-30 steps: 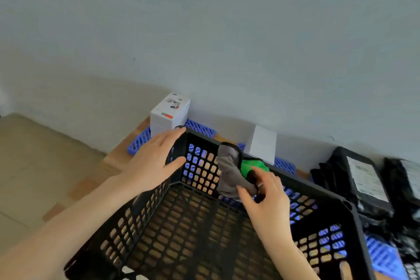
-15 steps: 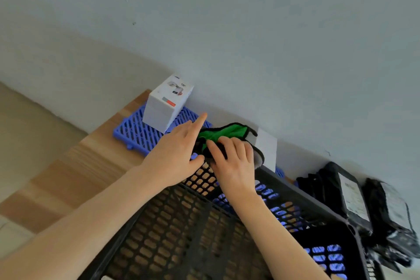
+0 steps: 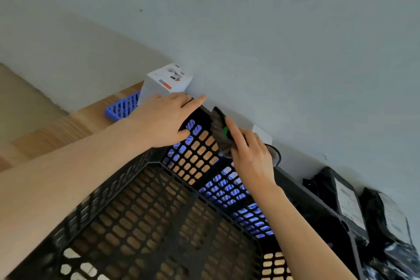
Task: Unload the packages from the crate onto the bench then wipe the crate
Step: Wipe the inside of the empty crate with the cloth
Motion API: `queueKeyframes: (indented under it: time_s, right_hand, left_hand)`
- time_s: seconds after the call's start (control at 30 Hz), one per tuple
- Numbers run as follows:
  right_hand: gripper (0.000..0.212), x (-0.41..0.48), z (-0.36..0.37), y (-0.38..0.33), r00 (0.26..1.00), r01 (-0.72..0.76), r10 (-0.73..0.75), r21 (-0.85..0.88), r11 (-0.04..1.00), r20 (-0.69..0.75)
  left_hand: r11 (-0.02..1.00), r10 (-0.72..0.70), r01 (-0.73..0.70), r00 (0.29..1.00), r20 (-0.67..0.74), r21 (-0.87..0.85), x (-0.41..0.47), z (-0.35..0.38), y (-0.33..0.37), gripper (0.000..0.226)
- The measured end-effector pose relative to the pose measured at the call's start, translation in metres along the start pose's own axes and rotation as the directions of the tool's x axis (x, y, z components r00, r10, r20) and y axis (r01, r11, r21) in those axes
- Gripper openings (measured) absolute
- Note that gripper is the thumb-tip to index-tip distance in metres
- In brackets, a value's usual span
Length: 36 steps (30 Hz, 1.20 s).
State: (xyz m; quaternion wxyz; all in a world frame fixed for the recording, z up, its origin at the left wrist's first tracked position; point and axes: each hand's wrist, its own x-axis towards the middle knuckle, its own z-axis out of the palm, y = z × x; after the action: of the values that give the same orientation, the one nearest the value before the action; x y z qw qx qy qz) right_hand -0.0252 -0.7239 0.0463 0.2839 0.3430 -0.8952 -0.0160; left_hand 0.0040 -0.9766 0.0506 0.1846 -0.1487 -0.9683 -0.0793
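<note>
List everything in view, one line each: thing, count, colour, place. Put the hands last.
Wall: 1, grey, background.
Bench: 1, light wood, against the wall.
Crate: 1, black lattice, on the bench, centre and foreground.
Grid mat: 1, blue, on the bench at the crate's far left corner; more blue shows through the crate's holes.
Printed box: 1, white, on the mat by the wall.
Plain box: 1, white, against the wall, mostly hidden.
Bagged packages: 2, black with white labels, right of the crate.
Cloth: 1, grey and green, over the crate's far rim.
Left hand: rests on the crate's far corner, fingers straight.
Right hand: holds the cloth on the rim.
</note>
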Motion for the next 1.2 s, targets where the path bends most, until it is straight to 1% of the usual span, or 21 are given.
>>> queueKeyframes:
  time_s: [0.07, 0.13, 0.2, 0.27, 0.3, 0.37, 0.43, 0.53, 0.63, 0.73, 0.83, 0.93, 1.07, 1.13, 1.2]
  right_hand:
    - [0.076, -0.018, -0.010, 0.012, 0.999, -0.051, 0.051, 0.001, 0.999, 0.005]
    - [0.075, -0.025, -0.018, 0.018, 0.997, -0.073, 0.073, 0.012, 0.997, 0.011]
    - [0.065, -0.021, -0.018, 0.020, 0.999, -0.046, 0.046, 0.024, 0.999, 0.013]
    - [0.049, -0.011, -0.012, 0.017, 1.000, 0.002, -0.002, 0.025, 1.000, 0.018]
    - [0.043, -0.003, -0.007, 0.014, 1.000, 0.004, -0.005, 0.035, 0.999, 0.027]
    - [0.038, 0.015, 0.002, 0.006, 0.998, -0.047, 0.044, 0.054, 0.997, 0.049]
    - [0.038, 0.035, 0.012, -0.008, 0.997, -0.067, 0.065, 0.049, 0.997, 0.052]
    - [0.042, 0.064, 0.026, -0.034, 0.999, -0.021, 0.019, 0.040, 0.999, 0.040]
    - [0.042, 0.078, 0.034, -0.043, 0.999, -0.016, 0.016, 0.006, 1.000, 0.040]
    - [0.044, 0.068, 0.034, -0.032, 1.000, 0.003, -0.003, 0.035, 0.999, 0.001]
    - [0.048, 0.045, 0.027, -0.014, 1.000, -0.018, 0.017, 0.036, 0.999, 0.010]
    - [0.049, 0.012, 0.010, 0.015, 0.999, -0.026, 0.025, 0.044, 0.999, 0.025]
    - [0.052, -0.039, -0.013, 0.053, 0.995, -0.077, 0.073, 0.062, 0.995, 0.075]
    - [0.053, -0.046, -0.015, 0.060, 0.994, -0.085, 0.082, 0.044, 0.995, 0.079]
    - [0.051, -0.037, -0.012, 0.057, 0.995, -0.068, 0.066, 0.024, 0.997, 0.076]
  left_hand:
    - [0.998, 0.011, -0.012, 1.000, 0.008, 0.063, 0.000, 0.001, 0.002, 0.084]
    - [0.992, 0.020, -0.022, 1.000, 0.016, 0.126, 0.001, 0.005, 0.003, 0.084]
    - [0.983, 0.035, -0.034, 0.999, -0.002, 0.181, 0.002, 0.009, 0.003, 0.085]
    - [0.983, 0.031, -0.028, 0.999, -0.011, 0.182, 0.002, 0.011, 0.003, 0.087]
    - [0.987, 0.014, -0.012, 1.000, -0.009, 0.162, 0.002, 0.011, 0.003, 0.088]
    - [0.993, -0.022, 0.023, 1.000, -0.012, 0.117, 0.003, 0.010, 0.004, 0.090]
    - [0.997, -0.033, 0.035, 0.999, -0.033, 0.069, 0.004, 0.009, 0.005, 0.094]
    - [0.998, -0.063, 0.064, 0.997, -0.047, 0.019, 0.005, 0.014, 0.001, 0.101]
    - [0.997, -0.077, 0.077, 0.996, -0.039, 0.011, 0.007, 0.016, -0.001, 0.102]
    - [0.996, -0.077, 0.078, 0.997, -0.019, 0.048, 0.005, 0.014, -0.001, 0.097]
    - [0.986, 0.004, -0.013, 0.999, 0.049, 0.167, 0.001, 0.012, 0.003, 0.089]
    - [0.960, 0.018, -0.047, 0.994, 0.106, 0.276, -0.001, 0.012, 0.005, 0.086]
    - [0.966, -0.047, 0.006, 0.987, 0.151, 0.259, -0.004, 0.011, 0.014, 0.089]
    - [0.970, -0.079, 0.038, 0.983, 0.163, 0.238, -0.005, 0.010, 0.020, 0.092]
    - [0.972, -0.096, 0.062, 0.985, 0.143, 0.225, -0.004, 0.010, 0.023, 0.095]
